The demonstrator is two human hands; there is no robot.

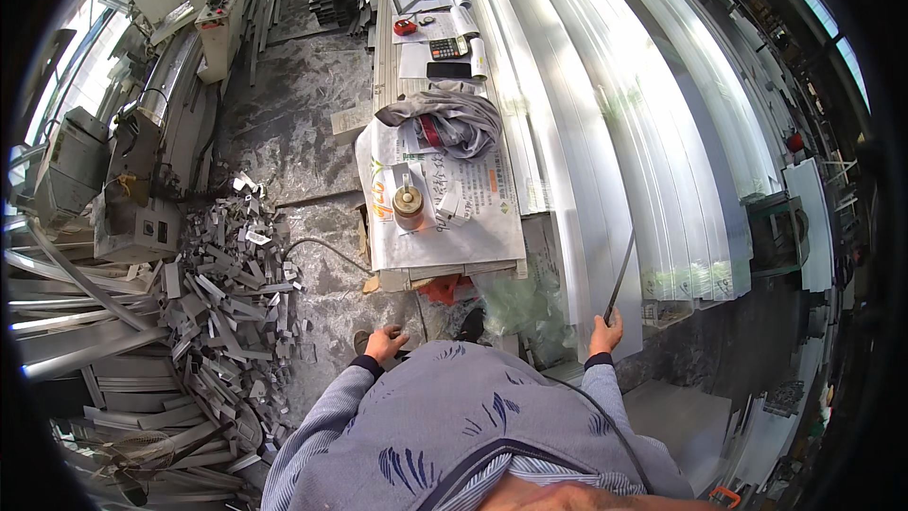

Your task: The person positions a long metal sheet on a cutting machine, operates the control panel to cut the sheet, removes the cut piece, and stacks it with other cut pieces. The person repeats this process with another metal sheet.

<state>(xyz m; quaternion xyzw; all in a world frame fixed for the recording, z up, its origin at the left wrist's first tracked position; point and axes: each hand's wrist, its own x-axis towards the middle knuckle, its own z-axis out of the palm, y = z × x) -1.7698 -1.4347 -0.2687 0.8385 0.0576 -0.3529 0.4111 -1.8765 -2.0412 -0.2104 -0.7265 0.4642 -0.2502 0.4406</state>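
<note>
My right hand (607, 332) grips the near end of a long, thin, dark bar (620, 276), which looks like a file. The bar points forward and slightly right, over the near end of a pale metal profile (605, 255). My left hand (385, 343) hangs low by my body above the floor, its fingers loosely bent and a little apart, with nothing seen in it. Ahead of me, a jar with a round lid (408, 201) stands on the bench's printed sheet (454, 251). Small pale metal offcuts (456, 204) lie beside the jar.
Farther up the bench are a bundled grey cloth (463, 123), a phone (448, 69), a calculator (448, 48), a red tape measure (405, 27) and papers. Metal offcuts (222, 293) pile up on the floor at left, near machinery (142, 227). Long profiles (681, 132) stretch away at right.
</note>
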